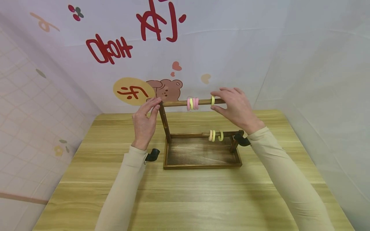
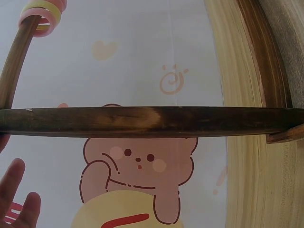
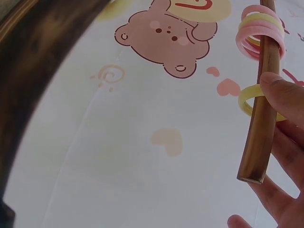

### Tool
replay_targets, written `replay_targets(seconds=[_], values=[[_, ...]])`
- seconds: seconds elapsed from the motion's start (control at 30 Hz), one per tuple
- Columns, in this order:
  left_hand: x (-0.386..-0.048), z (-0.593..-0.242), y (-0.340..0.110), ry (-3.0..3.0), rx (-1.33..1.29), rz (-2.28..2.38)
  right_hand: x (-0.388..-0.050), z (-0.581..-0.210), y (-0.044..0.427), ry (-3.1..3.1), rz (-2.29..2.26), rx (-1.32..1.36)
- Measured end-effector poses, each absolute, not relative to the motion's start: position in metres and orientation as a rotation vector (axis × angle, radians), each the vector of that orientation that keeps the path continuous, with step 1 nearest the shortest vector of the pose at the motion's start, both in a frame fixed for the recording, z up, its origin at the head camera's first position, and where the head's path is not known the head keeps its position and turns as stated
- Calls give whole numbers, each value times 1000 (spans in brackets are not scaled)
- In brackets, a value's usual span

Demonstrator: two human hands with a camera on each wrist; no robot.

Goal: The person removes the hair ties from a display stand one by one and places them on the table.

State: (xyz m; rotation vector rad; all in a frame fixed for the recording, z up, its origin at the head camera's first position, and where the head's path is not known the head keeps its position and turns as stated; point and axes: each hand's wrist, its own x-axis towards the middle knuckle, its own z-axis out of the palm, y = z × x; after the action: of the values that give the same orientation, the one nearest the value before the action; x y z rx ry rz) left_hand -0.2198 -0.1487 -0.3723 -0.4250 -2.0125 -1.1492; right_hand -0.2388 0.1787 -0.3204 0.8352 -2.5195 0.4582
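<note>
A dark wooden rack (image 1: 202, 166) has an upper bar (image 1: 177, 103) and a lower bar. On the upper bar hang several pink and yellow rings (image 1: 192, 103), bunched near its middle. My right hand (image 1: 237, 107) pinches a yellow ring (image 3: 250, 98) that loops around the upper bar, close to the free end seen in the right wrist view. At the bar's other end, my left hand (image 1: 144, 123) has its fingertips at the top of the upright post (image 2: 156, 121). Three light yellow rings (image 1: 213, 135) are on the lower bar, toward its right part.
The rack stands on a wood-grain table (image 1: 185, 199), near its back edge. Behind it hangs a white backdrop (image 1: 237, 57) with a printed bear and red characters. Both forearms reach in from the front, either side of the rack's tray.
</note>
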Motion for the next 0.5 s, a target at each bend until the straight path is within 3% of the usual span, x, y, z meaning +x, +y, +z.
replay_targets(seconds=[0.5], values=[[-220,-372,-149,-2023,-418,-1150,-239,-322,187,-2528,484,803]])
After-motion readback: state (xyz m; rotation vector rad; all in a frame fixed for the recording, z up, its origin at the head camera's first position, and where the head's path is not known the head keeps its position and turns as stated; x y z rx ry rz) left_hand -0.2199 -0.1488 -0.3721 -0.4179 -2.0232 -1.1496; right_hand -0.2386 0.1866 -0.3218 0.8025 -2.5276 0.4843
